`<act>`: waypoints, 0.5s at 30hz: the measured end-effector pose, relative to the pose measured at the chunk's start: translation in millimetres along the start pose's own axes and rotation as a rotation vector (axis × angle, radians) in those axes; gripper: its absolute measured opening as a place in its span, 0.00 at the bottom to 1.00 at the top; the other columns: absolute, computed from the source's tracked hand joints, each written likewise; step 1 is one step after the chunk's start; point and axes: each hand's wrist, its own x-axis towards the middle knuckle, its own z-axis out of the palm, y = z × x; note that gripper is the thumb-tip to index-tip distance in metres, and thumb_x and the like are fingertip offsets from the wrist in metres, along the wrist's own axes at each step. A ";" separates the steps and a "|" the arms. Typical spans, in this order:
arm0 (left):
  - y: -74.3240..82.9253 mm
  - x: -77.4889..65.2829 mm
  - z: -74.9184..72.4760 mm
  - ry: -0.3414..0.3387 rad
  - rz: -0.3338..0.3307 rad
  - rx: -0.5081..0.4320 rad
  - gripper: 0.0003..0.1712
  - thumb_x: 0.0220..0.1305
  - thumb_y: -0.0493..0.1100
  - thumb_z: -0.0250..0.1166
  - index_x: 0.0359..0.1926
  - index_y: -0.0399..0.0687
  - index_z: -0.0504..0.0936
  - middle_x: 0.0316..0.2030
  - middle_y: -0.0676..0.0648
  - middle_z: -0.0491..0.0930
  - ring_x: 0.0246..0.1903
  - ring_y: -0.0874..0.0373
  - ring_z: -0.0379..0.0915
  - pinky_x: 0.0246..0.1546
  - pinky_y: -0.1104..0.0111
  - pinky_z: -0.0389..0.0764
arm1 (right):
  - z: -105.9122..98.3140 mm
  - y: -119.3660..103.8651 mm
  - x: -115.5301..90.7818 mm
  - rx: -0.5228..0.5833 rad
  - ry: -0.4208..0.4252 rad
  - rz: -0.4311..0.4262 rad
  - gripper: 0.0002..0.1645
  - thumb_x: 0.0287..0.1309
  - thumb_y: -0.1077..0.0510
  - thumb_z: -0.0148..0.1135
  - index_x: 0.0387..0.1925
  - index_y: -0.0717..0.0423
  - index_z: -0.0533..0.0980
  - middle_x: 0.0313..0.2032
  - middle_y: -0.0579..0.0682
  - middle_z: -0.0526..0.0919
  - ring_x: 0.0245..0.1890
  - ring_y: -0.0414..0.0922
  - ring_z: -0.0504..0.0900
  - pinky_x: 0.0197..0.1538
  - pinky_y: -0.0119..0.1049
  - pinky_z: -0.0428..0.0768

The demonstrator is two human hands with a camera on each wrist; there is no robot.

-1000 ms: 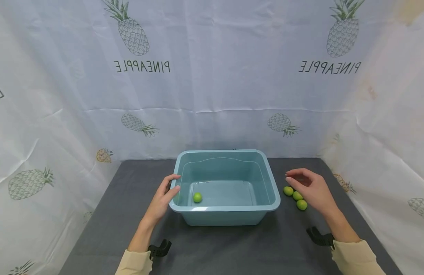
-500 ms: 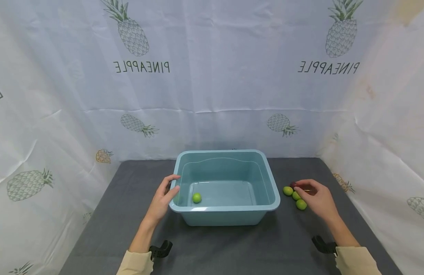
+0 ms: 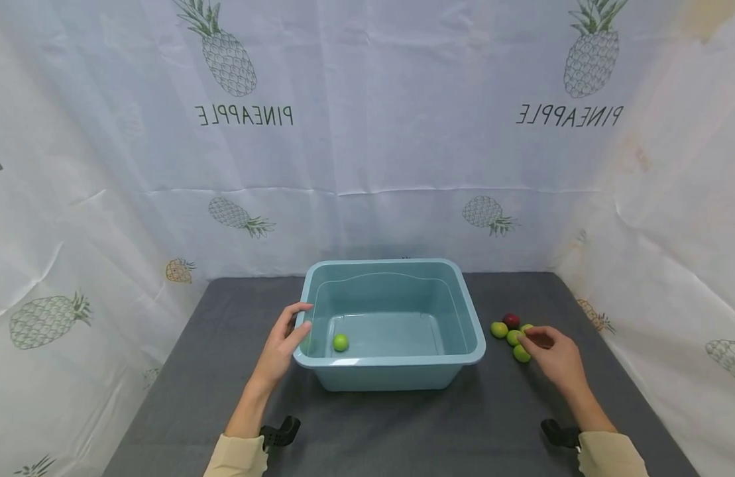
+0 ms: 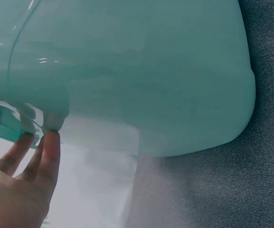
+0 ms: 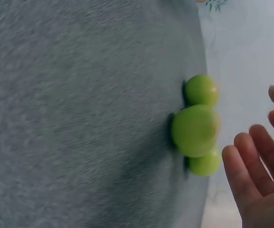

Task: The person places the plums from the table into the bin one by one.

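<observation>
Table (image 3: 367, 434): It is carrying the tub (image 3: 386, 379) and five loose fruit; no edging is showing beside them, so a knock could be starting a roll.
Mounts: The left mount (image 3: 281, 432) and right mount (image 3: 560, 433) are sitting at your wrists; if you are dropping a wrist, its mount could be catching the table.
Right hand (image 3: 556, 361): Your fingers are curving loosely and holding nothing, with the thumb standing apart. If you are bringing them in off-centre, you could be nudging a neighbour away.
Left hand (image 3: 283, 339): You are grasping the tub at its left rim. Uneven pull could be tilting or sliding it.
Near green (image 3: 521, 354): It is lying closest to you in the cluster; a low palm or wrist could be brushing it.
Inside green (image 3: 340, 342): It is resting on the tub floor, left and near; any tilt could be rolling it.
Middle green (image 3: 513, 337), left green (image 3: 499, 330): They are crowding close; pushing one could be shifting the other.
Far green (image 3: 525, 327): Your fingertips are partly hiding it, so misjudging contact is likely.
Red (image 3: 511, 321): It is lying behind the greens; reaching over them could be scattering them.
</observation>
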 end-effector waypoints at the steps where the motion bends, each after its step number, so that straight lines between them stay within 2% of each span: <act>1: 0.1 -0.1 0.1 0.001 0.002 0.002 0.21 0.77 0.41 0.56 0.66 0.43 0.70 0.68 0.38 0.66 0.59 0.45 0.67 0.55 0.56 0.71 | 1.3 2.2 0.1 -0.003 0.001 0.016 0.25 0.68 0.46 0.66 0.51 0.64 0.80 0.48 0.63 0.84 0.46 0.56 0.83 0.39 0.33 0.77; 5: 0.7 -0.1 0.4 0.006 0.009 0.010 0.20 0.77 0.41 0.56 0.66 0.43 0.70 0.67 0.37 0.66 0.58 0.44 0.68 0.54 0.56 0.71 | 5.6 10.8 -0.3 -0.013 -0.009 0.056 0.26 0.67 0.46 0.66 0.53 0.65 0.79 0.48 0.64 0.83 0.48 0.60 0.81 0.41 0.41 0.78; 11: 1.6 -0.1 0.4 -0.001 0.020 0.003 0.20 0.77 0.41 0.55 0.66 0.43 0.70 0.67 0.36 0.67 0.58 0.42 0.69 0.53 0.57 0.72 | 10.2 23.2 0.3 -0.051 -0.064 0.045 0.30 0.65 0.47 0.68 0.55 0.68 0.77 0.47 0.66 0.82 0.46 0.61 0.81 0.45 0.51 0.77; 15: 2.1 -0.4 0.4 0.000 0.024 0.008 0.20 0.77 0.41 0.55 0.66 0.43 0.71 0.67 0.36 0.67 0.59 0.42 0.69 0.53 0.55 0.72 | 13.4 27.0 0.8 -0.065 -0.082 0.036 0.29 0.64 0.48 0.69 0.54 0.70 0.77 0.46 0.67 0.82 0.45 0.61 0.81 0.47 0.54 0.76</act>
